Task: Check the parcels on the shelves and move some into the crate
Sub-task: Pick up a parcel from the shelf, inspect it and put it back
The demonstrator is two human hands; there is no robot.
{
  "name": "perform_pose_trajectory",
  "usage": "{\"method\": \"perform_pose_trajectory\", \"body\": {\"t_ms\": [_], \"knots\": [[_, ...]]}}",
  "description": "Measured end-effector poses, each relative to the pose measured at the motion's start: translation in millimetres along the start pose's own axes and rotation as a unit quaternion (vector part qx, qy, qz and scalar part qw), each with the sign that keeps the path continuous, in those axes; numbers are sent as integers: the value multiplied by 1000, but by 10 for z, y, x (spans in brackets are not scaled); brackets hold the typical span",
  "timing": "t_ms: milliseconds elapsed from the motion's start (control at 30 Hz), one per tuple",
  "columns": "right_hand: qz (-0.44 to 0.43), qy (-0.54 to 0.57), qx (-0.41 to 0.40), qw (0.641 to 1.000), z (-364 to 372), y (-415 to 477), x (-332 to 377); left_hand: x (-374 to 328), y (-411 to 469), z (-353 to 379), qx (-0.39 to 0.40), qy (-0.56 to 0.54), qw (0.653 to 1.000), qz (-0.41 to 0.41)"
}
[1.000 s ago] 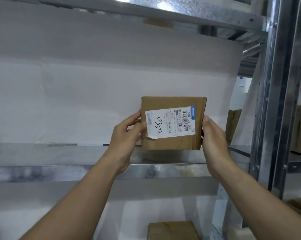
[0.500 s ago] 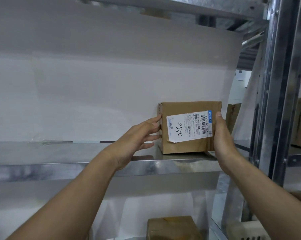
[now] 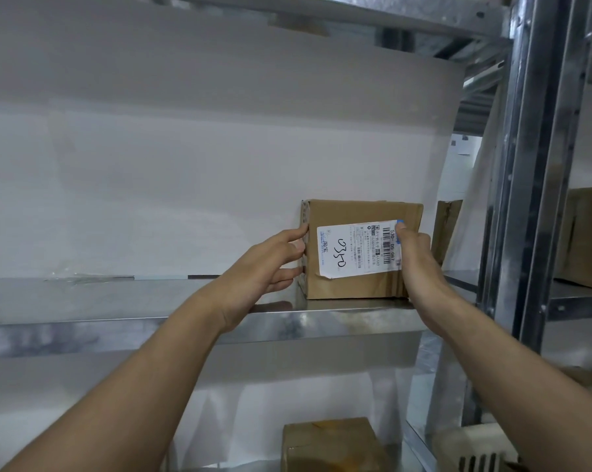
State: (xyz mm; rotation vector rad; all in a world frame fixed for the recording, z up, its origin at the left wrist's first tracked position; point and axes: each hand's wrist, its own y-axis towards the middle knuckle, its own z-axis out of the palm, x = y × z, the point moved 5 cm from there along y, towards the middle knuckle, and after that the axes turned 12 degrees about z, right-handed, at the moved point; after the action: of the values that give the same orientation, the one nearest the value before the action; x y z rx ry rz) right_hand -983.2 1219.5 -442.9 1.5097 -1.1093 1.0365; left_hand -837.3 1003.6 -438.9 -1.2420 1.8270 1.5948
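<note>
A small brown cardboard parcel (image 3: 355, 212) with a white label marked by hand stands on the metal shelf (image 3: 117, 298), near its right end. My left hand (image 3: 270, 267) touches the parcel's left side with straight fingers. My right hand (image 3: 417, 260) grips the parcel's right edge, with the thumb pressed on the label's top right corner; its other fingers are hidden. Part of a pale slotted crate (image 3: 475, 451) shows at the bottom right.
Another brown parcel (image 3: 332, 444) lies on the shelf below. A box (image 3: 446, 229) stands behind the right end of the shelf, and a larger box (image 3: 587, 236) sits in the neighbouring bay. A steel upright (image 3: 533, 165) divides the bays. A white sheet backs the shelf.
The parcel went from being held up in both hands to standing on the shelf further right. My left hand's fingers straightened against its side and my right thumb moved onto the label.
</note>
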Motion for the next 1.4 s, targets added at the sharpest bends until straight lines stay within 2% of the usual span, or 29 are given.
{"method": "perform_pose_trajectory", "body": {"t_ms": [200,600,1200,1300,1367,1400], "knots": [[8,-19,-6,1000,10,-12,-14,-27,-26,24,-5,25,1000,8],[-1,65,-11,998,2,5,38,-91,-95,-47,-81,20,996,42],[-27,64,-17,997,26,-48,25,-126,-107,-20,-82,38,994,65],[-112,75,-109,985,-57,-203,127,-99,-101,-32,-93,62,990,83],[-233,55,-202,950,-141,-446,376,-102,-113,-29,-95,72,988,100],[-311,38,-224,923,-141,-580,538,-111,-133,-35,-95,80,986,111]]}}
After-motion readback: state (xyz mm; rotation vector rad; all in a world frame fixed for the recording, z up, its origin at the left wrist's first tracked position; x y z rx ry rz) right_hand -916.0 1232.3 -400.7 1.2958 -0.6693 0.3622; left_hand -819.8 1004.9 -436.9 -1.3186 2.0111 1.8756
